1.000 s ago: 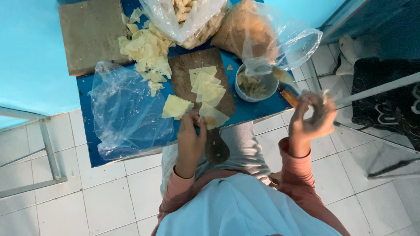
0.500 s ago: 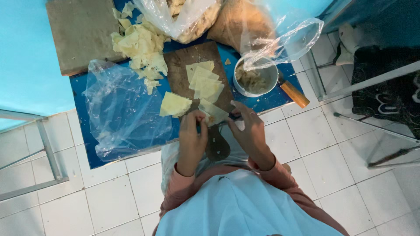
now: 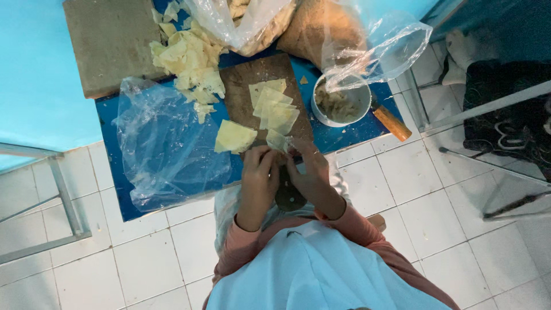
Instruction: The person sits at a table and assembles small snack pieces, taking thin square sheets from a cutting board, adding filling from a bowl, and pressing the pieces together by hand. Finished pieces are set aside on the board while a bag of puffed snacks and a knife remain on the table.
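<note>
Both hands, left hand & right hand, pinch one wrapper over board; keep edges aligned, press evenly.

White tiled floor; turquoise wall; low blue table; grey metal frame at left.

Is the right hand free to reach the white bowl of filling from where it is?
Probably yes. The right hand sits at the board's near edge, and the white bowl lies just beyond it with nothing between, though a clear plastic bag drapes over its far rim.
</note>
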A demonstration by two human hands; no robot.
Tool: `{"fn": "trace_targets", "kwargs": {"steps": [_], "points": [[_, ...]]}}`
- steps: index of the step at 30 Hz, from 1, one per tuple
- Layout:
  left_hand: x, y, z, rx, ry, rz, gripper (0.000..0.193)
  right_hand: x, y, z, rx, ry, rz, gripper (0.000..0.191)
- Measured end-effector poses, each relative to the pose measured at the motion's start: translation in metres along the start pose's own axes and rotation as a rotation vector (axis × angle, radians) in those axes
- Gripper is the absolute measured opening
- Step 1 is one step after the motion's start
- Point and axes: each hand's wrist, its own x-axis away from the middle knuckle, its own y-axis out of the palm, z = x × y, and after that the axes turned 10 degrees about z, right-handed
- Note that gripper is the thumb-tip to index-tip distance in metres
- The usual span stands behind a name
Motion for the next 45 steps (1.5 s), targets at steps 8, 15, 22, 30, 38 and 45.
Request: {"fn": "trace_targets", "kwargs": {"steps": [8,15,22,30,38,45], "points": [[0.001,-0.005,0.001,0.061,-0.05,0.0,0.022,-0.006,-0.003,-0.001,-0.052,-0.072,-0.199,0.048],[-0.003,-0.018,0.001,0.066,0.004,-0.067,0.024,-0.034,-0.03,-0.002,-0.129,-0.183,-0.411,0.051],[-0.012,-0.03,0.003,0.104,0.049,-0.165,0.028,-0.043,-0.021,0.01,-0.119,-0.315,-0.353,0.048],[-0.01,-0.016,-0.005,0.06,-0.002,-0.074,0.014,-0.047,-0.016,0.024,-0.183,-0.167,-0.395,0.056],[-0.019,-0.014,-0.003,-0.003,-0.039,-0.086,0.01,-0.053,-0.014,0.014,-0.14,-0.119,-0.39,0.054],[-0.024,-0.025,-0.004,0.041,0.083,-0.129,0.015,-0.058,-0.018,0.019,-0.1,-0.243,-0.456,0.051]]}}
